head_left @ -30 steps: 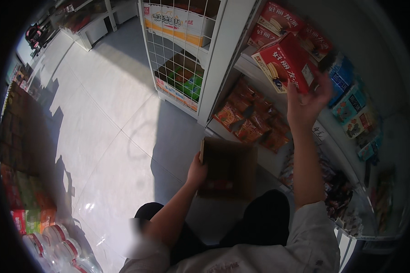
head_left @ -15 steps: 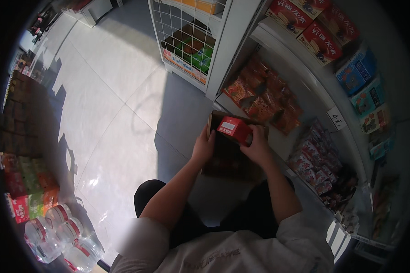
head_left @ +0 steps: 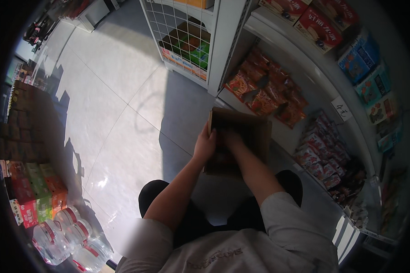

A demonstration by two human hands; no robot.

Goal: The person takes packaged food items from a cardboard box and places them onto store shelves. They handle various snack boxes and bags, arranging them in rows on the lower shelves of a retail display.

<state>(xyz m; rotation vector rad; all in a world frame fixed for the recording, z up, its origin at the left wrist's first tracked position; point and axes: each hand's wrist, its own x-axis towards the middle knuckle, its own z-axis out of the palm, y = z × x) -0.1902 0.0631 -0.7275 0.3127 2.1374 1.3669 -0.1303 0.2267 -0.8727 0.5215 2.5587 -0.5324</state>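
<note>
Pale grey tiled floor (head_left: 114, 86), half sunlit, spreads left of the carton, and a curved white shelving unit (head_left: 305, 57) sweeps past on its right. Beyond the carton stands a white wire-sided rack (head_left: 217, 50). Smaller is the landmark itself, an open-topped brown cardboard carton (head_left: 262, 136), just beyond the person's knees; whether it rests on anything cannot be told, and its inside is too dark to make out. Red printed cardboard boxes (head_left: 318, 29) sit on the shelf beyond it and to its right, shiny orange-red snack packets (head_left: 259, 100) lie nearer on a lower level, and small white-and-red sachets (head_left: 319, 159) are heaped to its right.

The left hand (head_left: 206, 144) grips the carton's left wall, thumb at the rim, fingers pinching the cardboard. The right hand (head_left: 232, 139) reaches down inside; its fingers are lost in shadow, so I cannot tell whether they are spread or pressed together.

Handling something within the carton seems the step underway. Lifting the right hand out would call for a steady left grip and clearance from the rim.
</note>
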